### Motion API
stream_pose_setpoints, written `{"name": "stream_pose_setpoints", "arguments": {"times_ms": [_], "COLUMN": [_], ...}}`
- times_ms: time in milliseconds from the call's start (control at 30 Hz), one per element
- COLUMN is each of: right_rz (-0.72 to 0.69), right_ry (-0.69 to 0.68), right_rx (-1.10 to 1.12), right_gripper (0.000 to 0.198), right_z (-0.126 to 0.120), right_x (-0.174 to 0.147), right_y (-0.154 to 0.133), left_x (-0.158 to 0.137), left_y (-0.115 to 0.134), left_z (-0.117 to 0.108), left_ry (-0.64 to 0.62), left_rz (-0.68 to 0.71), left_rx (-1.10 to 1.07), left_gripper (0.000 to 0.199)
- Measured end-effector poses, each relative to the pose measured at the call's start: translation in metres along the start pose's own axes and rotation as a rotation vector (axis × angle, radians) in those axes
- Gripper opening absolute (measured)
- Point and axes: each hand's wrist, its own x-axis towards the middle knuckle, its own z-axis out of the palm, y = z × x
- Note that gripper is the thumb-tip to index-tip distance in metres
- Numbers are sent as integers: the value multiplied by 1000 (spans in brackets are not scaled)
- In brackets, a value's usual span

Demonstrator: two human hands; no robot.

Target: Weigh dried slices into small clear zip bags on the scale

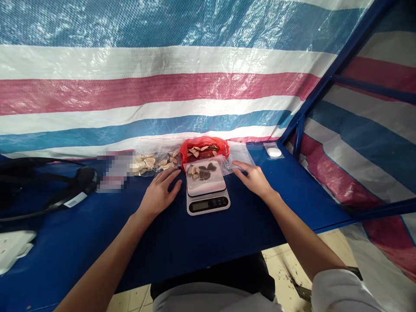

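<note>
A smooth blue table (182,247) spans my feed. At frame centre I see a white, square-topped plastic scale (209,190) between the loosely spread left hand (159,190), slightly nearer, and the splayed right hand (255,180); on the scale, stretching left to right, lies a glossy transparent packet of rough brown pieces (203,174).

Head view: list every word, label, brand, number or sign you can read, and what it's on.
"M" and "T", apparently: on two buttons of the scale; smaller marks beneath are too small to read.
Display: no digits legible.
White label on the black device: too small to read.
No brand readable.
</note>
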Motion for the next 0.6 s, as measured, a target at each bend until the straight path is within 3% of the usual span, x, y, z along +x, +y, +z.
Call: {"name": "stream_pose_setpoints", "arguments": {"times_ms": [167, 300, 433, 600], "right_rz": [169, 246, 350, 352], "right_ry": [-11, -19, -59, -124], "right_rx": [481, 731, 869, 897], "right_gripper": [39, 44, 44, 40], "right_z": [18, 28, 27, 18], "right_x": [23, 33, 33, 27], "right_y": [-9, -15, -18, -18], "left_x": [22, 30, 33, 34], "left_y": [16, 22, 25, 28], "left_z": [2, 9, 12, 10], "left_ry": [-38, -88, -126, -128], "left_rz": [54, 61, 31, 32], "left_rx": [-174, -233, -241, -240], "left_gripper": [42, 42, 44, 42]}}
